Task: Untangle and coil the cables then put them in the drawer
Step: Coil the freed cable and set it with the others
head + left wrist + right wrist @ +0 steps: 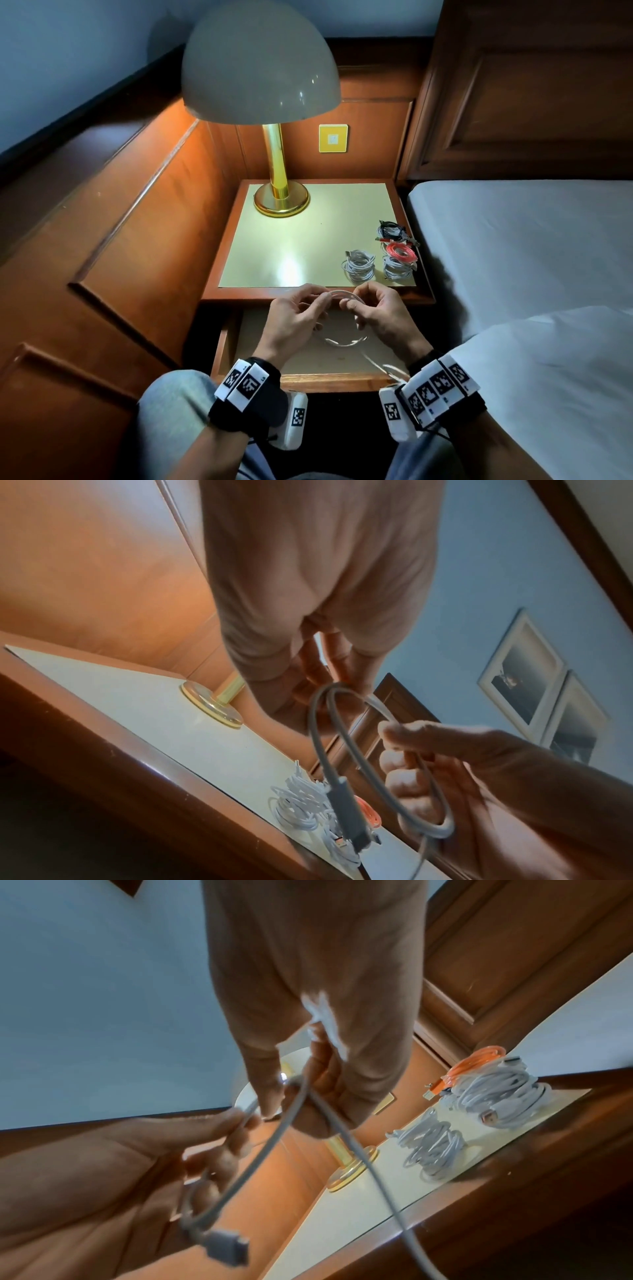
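Note:
A white cable (pixel 343 342) hangs as a loop over the open drawer (pixel 325 378). My left hand (pixel 317 303) pinches the loop's top from the left, and my right hand (pixel 352 305) pinches it from the right. The cable's tail trails down toward my right wrist. In the left wrist view the cable loop (pixel 316 739) runs from my left hand (pixel 329 696) to my right hand (pixel 394 733), and its plug (pixel 346 810) dangles. In the right wrist view my right hand (pixel 291 1096) and left hand (pixel 240 1123) both hold the cable (pixel 274 1139), with the plug (pixel 226 1248) hanging low.
On the nightstand's (pixel 274 257) right side lie two white coils (pixel 358 265) (pixel 397 269), a red coil (pixel 403 253) and a dark coil (pixel 392 229). A brass lamp (pixel 281 202) stands at the back. The bed (pixel 531 240) lies to the right, wood panelling to the left.

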{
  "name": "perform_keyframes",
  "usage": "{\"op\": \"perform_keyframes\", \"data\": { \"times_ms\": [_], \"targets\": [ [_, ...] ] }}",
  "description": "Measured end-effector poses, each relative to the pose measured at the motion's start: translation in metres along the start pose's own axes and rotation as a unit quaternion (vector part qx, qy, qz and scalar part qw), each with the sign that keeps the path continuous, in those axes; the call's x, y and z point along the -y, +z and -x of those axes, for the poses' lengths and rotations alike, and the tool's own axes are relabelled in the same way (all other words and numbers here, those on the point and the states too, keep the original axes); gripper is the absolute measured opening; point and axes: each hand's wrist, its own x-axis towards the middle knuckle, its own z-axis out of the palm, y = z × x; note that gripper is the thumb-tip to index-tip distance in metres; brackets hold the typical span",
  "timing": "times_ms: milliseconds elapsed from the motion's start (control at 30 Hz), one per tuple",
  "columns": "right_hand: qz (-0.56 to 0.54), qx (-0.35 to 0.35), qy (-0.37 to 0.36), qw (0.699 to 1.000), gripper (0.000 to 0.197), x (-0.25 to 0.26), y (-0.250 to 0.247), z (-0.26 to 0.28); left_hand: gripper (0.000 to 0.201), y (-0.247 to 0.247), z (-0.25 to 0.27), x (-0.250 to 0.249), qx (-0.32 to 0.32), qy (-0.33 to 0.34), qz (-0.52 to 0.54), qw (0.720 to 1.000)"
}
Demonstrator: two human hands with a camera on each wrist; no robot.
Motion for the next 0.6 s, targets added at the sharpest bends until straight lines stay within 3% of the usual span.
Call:
{"op": "perform_keyframes", "data": {
  "times_ms": [100,233,267,333,467,600],
  "targets": [
    [0.04,0.059,0.005,0.997,0.011,-0.004,-0.011,-0.003,0.008,-0.006,-0.002,-0.001,-0.017,-0.004,0.046,0.999],
    [0.144,0.13,0.037,0.98,0.037,-0.017,-0.022,-0.004,0.01,-0.013,-0.005,-0.011,-0.036,0.0,0.089,0.995],
    [0.152,0.134,0.033,0.979,0.036,-0.02,-0.023,-0.003,0.011,-0.015,-0.006,-0.013,-0.05,0.003,0.09,0.995],
    [0.137,0.104,0.008,0.985,0.026,-0.025,-0.022,-0.002,0.011,-0.023,-0.01,-0.015,-0.077,0.003,0.084,0.993],
    [0.056,0.001,-0.016,0.998,0.038,-0.01,-0.025,-0.002,0.011,-0.045,-0.014,-0.012,-0.147,0.017,0.037,0.988],
    [-0.034,-0.016,-0.038,0.999,0.042,0.039,-0.032,-0.007,0.011,-0.059,-0.008,-0.006,-0.167,0.011,0.009,0.986]
  ]
}}
